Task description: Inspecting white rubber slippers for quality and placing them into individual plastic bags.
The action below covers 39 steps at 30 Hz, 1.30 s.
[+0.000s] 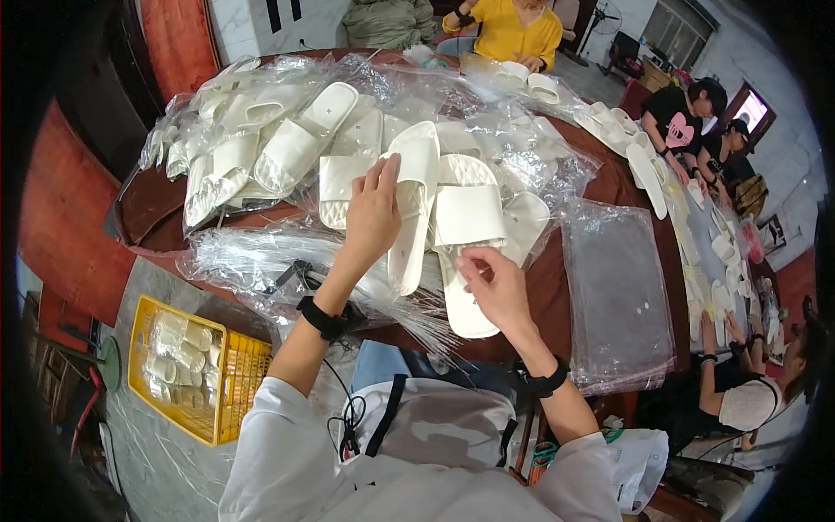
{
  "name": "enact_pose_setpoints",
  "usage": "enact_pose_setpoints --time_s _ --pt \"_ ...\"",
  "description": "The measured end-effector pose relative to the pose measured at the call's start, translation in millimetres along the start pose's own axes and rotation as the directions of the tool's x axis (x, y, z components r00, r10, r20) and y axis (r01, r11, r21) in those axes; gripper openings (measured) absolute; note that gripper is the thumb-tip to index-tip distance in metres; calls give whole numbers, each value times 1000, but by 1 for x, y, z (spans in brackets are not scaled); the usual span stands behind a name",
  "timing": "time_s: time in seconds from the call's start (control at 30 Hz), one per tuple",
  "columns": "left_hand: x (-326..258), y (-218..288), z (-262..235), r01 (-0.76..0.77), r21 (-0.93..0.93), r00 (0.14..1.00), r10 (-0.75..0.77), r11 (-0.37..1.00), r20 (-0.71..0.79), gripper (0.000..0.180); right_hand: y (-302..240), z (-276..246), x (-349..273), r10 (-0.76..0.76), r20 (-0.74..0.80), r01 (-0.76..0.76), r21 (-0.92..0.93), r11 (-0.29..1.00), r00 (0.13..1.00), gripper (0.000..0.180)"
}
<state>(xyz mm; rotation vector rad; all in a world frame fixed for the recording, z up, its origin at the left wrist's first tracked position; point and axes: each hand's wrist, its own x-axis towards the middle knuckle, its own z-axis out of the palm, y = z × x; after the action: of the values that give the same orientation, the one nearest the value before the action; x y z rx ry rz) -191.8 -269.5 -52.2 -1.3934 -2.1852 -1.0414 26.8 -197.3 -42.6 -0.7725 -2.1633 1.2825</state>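
Note:
My left hand (pixel 374 207) lies with its fingers stretched out along the left side of a white slipper (pixel 416 204), touching its strap. My right hand (pixel 496 287) is curled, thumb and fingertips drawn together over the footbed of a second white slipper (pixel 474 309), just below a strap. Whatever is between those fingertips is too small to make out. Under and behind these two, more white slippers (pixel 524 222) overlap, one with a quilted footbed. Another white slipper (pixel 335 187) shows beside my left fingers.
Bagged white slippers (pixel 287 157) pile up at the left of the brown-covered table. Thin clear strips (pixel 261 257) lie at its near edge; flat clear bags (pixel 617 296) lie at right. A yellow crate (pixel 222 383) stands on the floor. Other people (pixel 509 30) work around the table.

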Motion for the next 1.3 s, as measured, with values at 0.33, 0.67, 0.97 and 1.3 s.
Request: enact_pose_setpoints --time_s 0.33,0.67,0.97,1.3 --pt "4 22 -15 -105 122 991 115 987 -72 57 10 8 9 194 127 -232 488 842 973 22" --pt "-5 62 -36 -166 209 985 151 964 86 57 17 -26 -34 195 -73 -159 342 926 978 16" --pt "-12 111 -32 -452 -179 859 481 874 176 38 23 -24 -53 -207 -379 172 -123 977 902 9" --pt "-20 108 6 -536 -361 731 634 763 252 13 27 -27 -54 -199 -402 192 -58 980 894 9"
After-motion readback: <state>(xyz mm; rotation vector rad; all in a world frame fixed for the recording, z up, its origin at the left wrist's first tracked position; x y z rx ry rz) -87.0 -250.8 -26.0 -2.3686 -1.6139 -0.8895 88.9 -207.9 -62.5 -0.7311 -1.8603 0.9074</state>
